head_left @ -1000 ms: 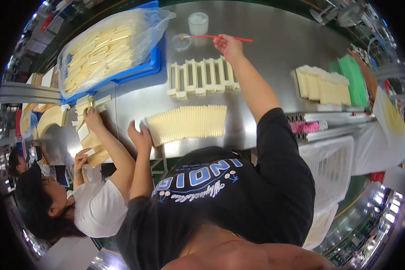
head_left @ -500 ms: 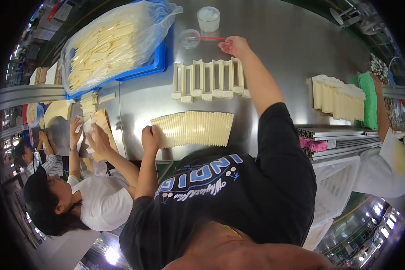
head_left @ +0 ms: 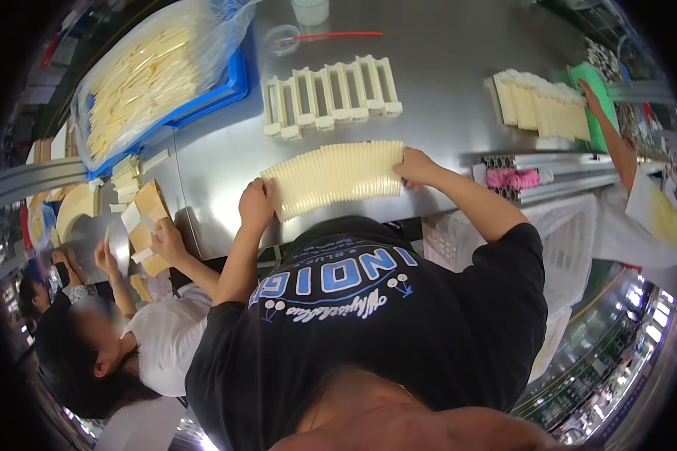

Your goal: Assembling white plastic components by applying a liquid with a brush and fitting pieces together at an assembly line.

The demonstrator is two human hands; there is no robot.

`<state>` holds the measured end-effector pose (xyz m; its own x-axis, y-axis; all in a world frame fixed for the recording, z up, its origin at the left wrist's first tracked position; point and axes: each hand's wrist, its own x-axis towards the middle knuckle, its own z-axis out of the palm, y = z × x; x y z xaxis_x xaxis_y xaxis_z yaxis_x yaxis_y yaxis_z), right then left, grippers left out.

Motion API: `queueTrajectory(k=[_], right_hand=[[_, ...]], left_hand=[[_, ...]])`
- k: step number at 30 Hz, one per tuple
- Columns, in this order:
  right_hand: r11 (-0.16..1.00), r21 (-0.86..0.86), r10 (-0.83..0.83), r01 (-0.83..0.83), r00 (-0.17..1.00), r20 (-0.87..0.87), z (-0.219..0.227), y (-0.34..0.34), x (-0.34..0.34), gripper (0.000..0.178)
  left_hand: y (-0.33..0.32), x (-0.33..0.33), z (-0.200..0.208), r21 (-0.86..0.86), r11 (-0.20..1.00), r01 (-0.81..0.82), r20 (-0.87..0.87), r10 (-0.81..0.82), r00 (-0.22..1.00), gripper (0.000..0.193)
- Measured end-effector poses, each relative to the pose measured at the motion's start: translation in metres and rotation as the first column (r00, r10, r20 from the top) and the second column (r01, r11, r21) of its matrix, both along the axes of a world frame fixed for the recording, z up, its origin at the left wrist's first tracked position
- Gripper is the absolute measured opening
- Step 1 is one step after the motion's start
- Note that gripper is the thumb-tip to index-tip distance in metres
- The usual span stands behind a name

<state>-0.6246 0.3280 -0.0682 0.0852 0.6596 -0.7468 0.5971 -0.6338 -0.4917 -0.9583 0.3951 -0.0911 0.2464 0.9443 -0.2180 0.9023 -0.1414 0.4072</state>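
Your left hand (head_left: 257,204), fingers curled, and your right hand (head_left: 423,170) clasp opposite ends of the curved row of cream strips (head_left: 338,177) at the table's near edge. Beyond it lie the slotted cream frames (head_left: 333,113); farther off, a red brush (head_left: 342,34) reaches left to a clear dish (head_left: 277,46).

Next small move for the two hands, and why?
Probably a gentle inward press to even up the fanned row of cream strips: left hand and right hand are at its opposite ends, and its far edge shows a small step. The red-handled brush lies by the round dish, in neither hand.
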Motion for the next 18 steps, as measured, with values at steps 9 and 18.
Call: queueTrajectory(k=[9,18], right_hand=[[0.893,0.391,0.046,-0.223,0.909,0.414,-0.047,-0.025,0.025,0.023],[0.982,0.154,-0.139,0.108,0.968,0.21,0.007,-0.007,0.052,0.041]], left_hand=[[-0.002,0.014,-0.003,0.019,0.991,0.136,-0.026,-0.135,0.99,0.032],[0.042,0.083,0.053,0.407,0.873,0.269,0.093,-0.333,0.938,0.013]])
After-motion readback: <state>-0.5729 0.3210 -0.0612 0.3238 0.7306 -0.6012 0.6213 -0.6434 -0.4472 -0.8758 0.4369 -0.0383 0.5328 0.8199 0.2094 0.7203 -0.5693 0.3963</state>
